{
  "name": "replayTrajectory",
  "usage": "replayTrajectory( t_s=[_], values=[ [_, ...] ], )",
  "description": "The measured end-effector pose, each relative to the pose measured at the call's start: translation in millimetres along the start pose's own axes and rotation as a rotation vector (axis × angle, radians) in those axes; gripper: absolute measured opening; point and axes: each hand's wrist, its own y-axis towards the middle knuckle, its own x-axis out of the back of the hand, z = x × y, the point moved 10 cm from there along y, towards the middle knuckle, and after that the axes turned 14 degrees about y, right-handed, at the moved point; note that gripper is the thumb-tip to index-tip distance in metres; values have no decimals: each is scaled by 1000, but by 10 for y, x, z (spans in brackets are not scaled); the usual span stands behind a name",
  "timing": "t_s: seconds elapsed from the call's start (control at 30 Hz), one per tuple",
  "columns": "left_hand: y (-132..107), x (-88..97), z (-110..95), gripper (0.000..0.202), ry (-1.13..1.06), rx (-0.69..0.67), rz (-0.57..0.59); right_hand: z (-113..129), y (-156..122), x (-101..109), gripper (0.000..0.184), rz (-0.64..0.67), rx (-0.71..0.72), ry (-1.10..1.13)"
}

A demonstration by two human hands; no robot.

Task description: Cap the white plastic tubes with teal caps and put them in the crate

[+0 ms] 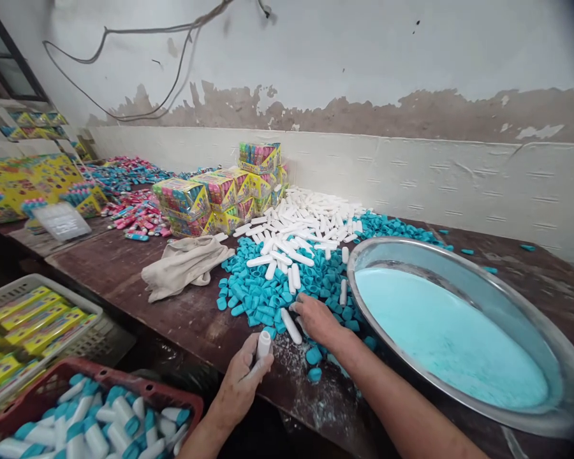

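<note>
- Head view: left hand (pixel 239 379) grips a white tube (pixel 263 346) by the tabletop's (pixel 184 319) near edge, neck up, long axis nearly upright.
- Right hand (pixel 318 322) bends over blue caps (pixel 261 293), fingers curled; I cannot tell whether it grips anything.
- Loose tube (pixel 291 327) beside it slants toward the near edge.
- Yellow packs' (pixel 222 191) printing is too small to read.

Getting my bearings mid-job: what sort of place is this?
Likely a small manufacturing or packing workshop: heaps of loose white tubes and teal caps alongside stacked packs.
</note>
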Motion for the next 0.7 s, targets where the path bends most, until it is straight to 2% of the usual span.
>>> replayTrajectory(
  t_s=[0.23,0.4,0.53,0.7],
  values=[
    [-14,-5,35,22,0,-7,0,-9,31,-22,37,-16,16,-95],
    [6,-40,56,23,-17,-10,6,24,12,-12,33,-10,42,-116],
    [7,-54,65,24,-26,-8,16,-36,19,-22,31,-30,24,-83],
    [45,-57,3,22,-36,6,20,-122,-83,98,28,-67,-29,25]
  ],
)
